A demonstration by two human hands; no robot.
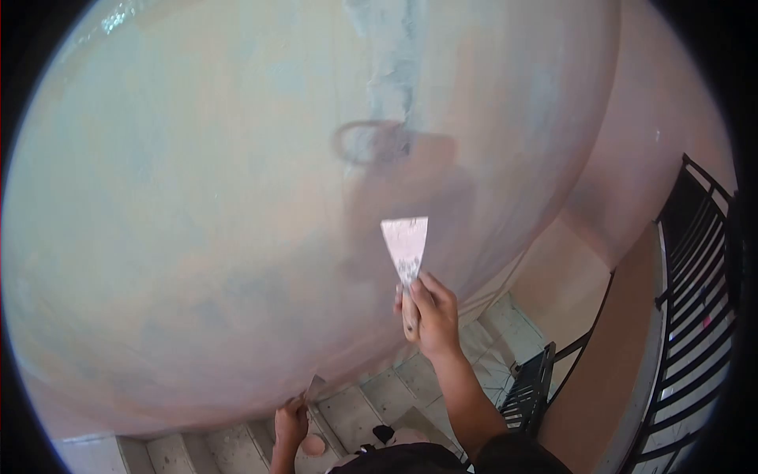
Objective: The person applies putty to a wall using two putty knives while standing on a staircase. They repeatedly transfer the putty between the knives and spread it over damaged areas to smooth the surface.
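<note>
My right hand point(433, 313) grips the wooden handle of a putty knife point(406, 246), whose wide metal blade points up against the pinkish plastered wall point(197, 221). My left hand point(290, 423) is low near the bottom of the view and holds a smaller scraper point(314, 387) by the wall's base. A grey patched strip point(391, 63) runs down the wall to a ring-shaped mark point(369, 142) above the blade.
Tiled stair steps point(371, 403) descend below me. A black metal railing point(695, 300) runs along the right side, with another black rail section point(529, 387) near my right forearm. A side wall point(655, 118) meets the main wall at the right.
</note>
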